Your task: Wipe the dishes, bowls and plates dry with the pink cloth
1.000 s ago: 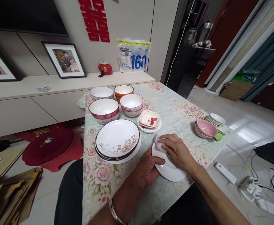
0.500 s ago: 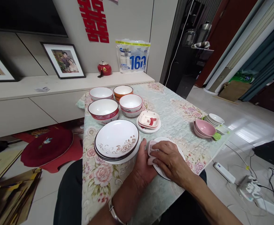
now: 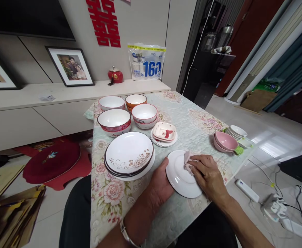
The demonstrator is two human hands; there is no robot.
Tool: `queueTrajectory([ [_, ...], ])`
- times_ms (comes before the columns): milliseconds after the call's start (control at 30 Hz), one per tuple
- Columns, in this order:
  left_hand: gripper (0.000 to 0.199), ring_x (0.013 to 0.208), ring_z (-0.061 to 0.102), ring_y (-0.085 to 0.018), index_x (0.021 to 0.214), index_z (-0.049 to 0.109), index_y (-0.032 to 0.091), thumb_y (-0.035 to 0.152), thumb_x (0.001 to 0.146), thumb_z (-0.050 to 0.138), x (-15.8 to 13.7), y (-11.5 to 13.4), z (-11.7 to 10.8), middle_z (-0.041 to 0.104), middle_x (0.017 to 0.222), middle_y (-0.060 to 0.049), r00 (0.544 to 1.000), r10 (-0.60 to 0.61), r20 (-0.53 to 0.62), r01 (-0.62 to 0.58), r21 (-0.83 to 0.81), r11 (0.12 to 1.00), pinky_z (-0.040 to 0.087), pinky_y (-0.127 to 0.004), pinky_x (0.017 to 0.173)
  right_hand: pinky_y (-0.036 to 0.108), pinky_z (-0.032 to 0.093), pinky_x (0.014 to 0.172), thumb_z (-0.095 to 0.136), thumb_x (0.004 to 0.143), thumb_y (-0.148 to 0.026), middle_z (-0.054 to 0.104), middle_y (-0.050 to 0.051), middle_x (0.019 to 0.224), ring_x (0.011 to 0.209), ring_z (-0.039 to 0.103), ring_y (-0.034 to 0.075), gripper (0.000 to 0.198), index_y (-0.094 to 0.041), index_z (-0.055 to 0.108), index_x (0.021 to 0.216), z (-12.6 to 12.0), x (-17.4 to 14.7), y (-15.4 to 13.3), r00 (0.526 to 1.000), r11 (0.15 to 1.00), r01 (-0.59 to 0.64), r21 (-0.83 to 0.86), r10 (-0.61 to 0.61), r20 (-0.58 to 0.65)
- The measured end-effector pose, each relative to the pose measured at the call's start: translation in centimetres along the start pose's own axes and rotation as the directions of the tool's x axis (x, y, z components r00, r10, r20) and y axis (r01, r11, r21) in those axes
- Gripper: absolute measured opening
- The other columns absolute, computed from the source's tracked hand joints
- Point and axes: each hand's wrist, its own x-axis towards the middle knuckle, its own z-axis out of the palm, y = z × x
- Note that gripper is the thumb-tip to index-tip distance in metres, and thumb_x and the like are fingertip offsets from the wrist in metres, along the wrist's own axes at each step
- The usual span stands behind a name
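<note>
My left hand (image 3: 159, 186) grips the left rim of a white plate (image 3: 178, 177), thumb on top. The plate's underside, with its ring foot, faces up. My right hand (image 3: 208, 174) is closed on a crumpled pale pink cloth (image 3: 187, 159), pressed to the plate's upper right part. Left of my hands stands a stack of white plates (image 3: 129, 151) with dark rims and brown flowers. Just beyond the held plate, square bear dishes (image 3: 164, 131) rest on small round plates (image 3: 163, 143).
Stacked bowls (image 3: 114, 119) stand at the table's far left. Pink bowls (image 3: 225, 141) and small white bowls (image 3: 237, 131) sit near the right edge. A flowered cloth (image 3: 113, 193) covers the table. A red stool (image 3: 54, 162) and power strips (image 3: 247, 190) are on the floor.
My right hand and the cloth have moved right across the plate, away from my left thumb. More of the plate's underside shows now.
</note>
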Motion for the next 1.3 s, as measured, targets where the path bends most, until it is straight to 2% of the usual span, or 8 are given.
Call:
queueTrajectory([
  [133, 0.065, 0.11, 0.066, -0.033, 0.142, 0.055, 0.005, 0.05, 0.103, 0.028, -0.3, 0.2, 0.3, 0.072, 0.12, -0.02, 0.988, -0.08, -0.133, 0.081, 0.001, 0.997, 0.045, -0.046, 0.101, 0.043, 0.051, 0.076, 0.055, 0.099, -0.02, 0.068, 0.012, 0.1, 0.09, 0.058, 0.027, 0.016, -0.019, 0.071, 0.098, -0.8, -0.8, -2.4, 0.997, 0.996, -0.059, -0.067, 0.063, 0.051],
  [267, 0.068, 0.098, 0.068, -0.032, 0.137, 0.057, 0.001, 0.053, 0.103, 0.028, -0.5, 0.2, 0.3, 0.072, 0.112, -0.022, 0.987, -0.113, -0.114, 0.111, -0.021, 0.994, 0.052, -0.041, 0.082, 0.038, 0.053, 0.077, 0.055, 0.1, -0.019, 0.069, 0.01, 0.103, 0.093, 0.062, 0.025, 0.016, -0.02, 0.07, 0.105, -1.0, -0.4, -4.6, 0.996, 0.994, 0.005, 0.113, -0.016, 0.09],
  [367, 0.061, 0.085, 0.068, -0.025, 0.131, 0.06, -0.001, 0.047, 0.104, 0.033, -0.7, 0.2, 0.3, 0.073, 0.102, -0.02, 0.987, -0.08, -0.139, 0.076, -0.03, 0.997, 0.052, -0.034, 0.074, 0.036, 0.054, 0.081, 0.057, 0.099, -0.017, 0.07, 0.008, 0.103, 0.097, 0.063, 0.023, 0.015, -0.021, 0.07, 0.104, 0.2, 1.0, -4.3, 0.996, 0.972, 0.026, 0.233, -0.045, 0.077],
  [600, 0.057, 0.11, 0.068, -0.028, 0.14, 0.055, 0.005, 0.043, 0.105, 0.03, -0.6, 0.2, 1.0, 0.075, 0.115, -0.018, 0.972, 0.011, -0.233, -0.003, 0.033, 0.999, 0.048, -0.041, 0.102, 0.04, 0.052, 0.079, 0.058, 0.098, -0.018, 0.067, 0.01, 0.098, 0.091, 0.058, 0.026, 0.011, -0.019, 0.07, 0.097, 1.9, 2.5, -1.1, 0.997, 0.996, -0.076, 0.036, 0.074, 0.037],
  [767, 0.061, 0.119, 0.065, -0.031, 0.139, 0.056, 0.006, 0.048, 0.104, 0.029, -0.5, 0.1, 0.9, 0.073, 0.121, -0.019, 0.976, -0.013, -0.216, 0.025, 0.053, 0.998, 0.045, -0.044, 0.106, 0.042, 0.049, 0.072, 0.054, 0.098, -0.019, 0.063, 0.011, 0.091, 0.085, 0.053, 0.027, 0.015, -0.018, 0.067, 0.091, 0.4, 0.1, -2.3, 0.994, 0.977, -0.095, -0.193, 0.105, 0.041],
  [1000, 0.056, 0.108, 0.069, -0.029, 0.116, 0.067, 0.002, 0.046, 0.104, 0.034, -1.0, 0.1, 0.5, 0.074, 0.106, -0.02, 0.983, -0.032, -0.178, 0.03, -0.015, 0.999, 0.049, -0.038, 0.099, 0.042, 0.053, 0.083, 0.051, 0.099, -0.011, 0.066, 0.012, 0.119, 0.099, 0.056, 0.026, 0.029, -0.021, 0.066, 0.121, 1.8, 1.1, -5.8, 0.998, 0.995, 0.059, 0.085, -0.062, 0.032],
  [1167, 0.046, 0.106, 0.069, -0.026, 0.123, 0.066, 0.01, 0.043, 0.103, 0.042, -0.8, -0.1, 0.0, 0.074, 0.11, -0.015, 0.986, 0.039, -0.164, -0.041, -0.009, 0.999, 0.048, -0.038, 0.101, 0.044, 0.051, 0.086, 0.051, 0.1, -0.015, 0.071, 0.011, 0.114, 0.098, 0.057, 0.026, 0.025, -0.02, 0.072, 0.113, 3.2, 4.2, -3.9, 0.993, 0.998, 0.023, 0.058, -0.03, 0.117],
  [1300, 0.049, 0.113, 0.067, -0.03, 0.134, 0.06, 0.01, 0.042, 0.103, 0.04, -0.5, -0.2, 0.4, 0.074, 0.118, -0.017, 0.965, 0.065, -0.254, -0.066, 0.003, 0.998, 0.046, -0.044, 0.105, 0.042, 0.051, 0.087, 0.049, 0.102, -0.021, 0.073, 0.012, 0.109, 0.098, 0.058, 0.026, 0.024, -0.018, 0.073, 0.109, 3.4, 4.9, -1.3, 0.987, 0.999, -0.047, 0.026, 0.043, 0.153],
])
